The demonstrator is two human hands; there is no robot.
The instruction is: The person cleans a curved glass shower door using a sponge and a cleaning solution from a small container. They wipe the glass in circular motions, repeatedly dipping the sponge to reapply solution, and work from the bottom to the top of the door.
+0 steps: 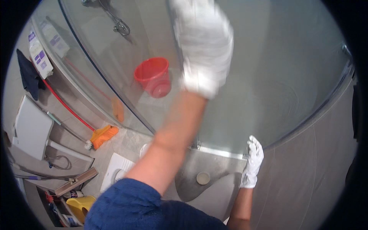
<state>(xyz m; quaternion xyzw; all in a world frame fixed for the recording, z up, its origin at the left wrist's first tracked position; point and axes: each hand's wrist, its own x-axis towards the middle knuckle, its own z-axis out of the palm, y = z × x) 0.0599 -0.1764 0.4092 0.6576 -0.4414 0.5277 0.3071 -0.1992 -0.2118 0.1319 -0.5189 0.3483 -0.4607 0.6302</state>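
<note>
My left hand [204, 43], in a white glove, is raised before the curved glass panel [258, 80] of a shower enclosure. It is blurred, and I cannot tell whether a cloth is in it. My right hand [253, 162], also in a white glove, is low down at the panel's bottom edge with its fingers loosely curled. Nothing shows in it; whether it touches the glass cannot be told. Faint curved streaks mark the panel on the right. A pale metal strip [221, 152] runs along the enclosure's foot beside my right hand.
Behind the glass are a red bucket [152, 74] and a shower hose [120, 26]. Left stand an orange broom [105, 136], a toilet brush [88, 144], a flat mop [76, 181] and a yellow container [80, 204]. A small round pale object [203, 178] lies on the floor.
</note>
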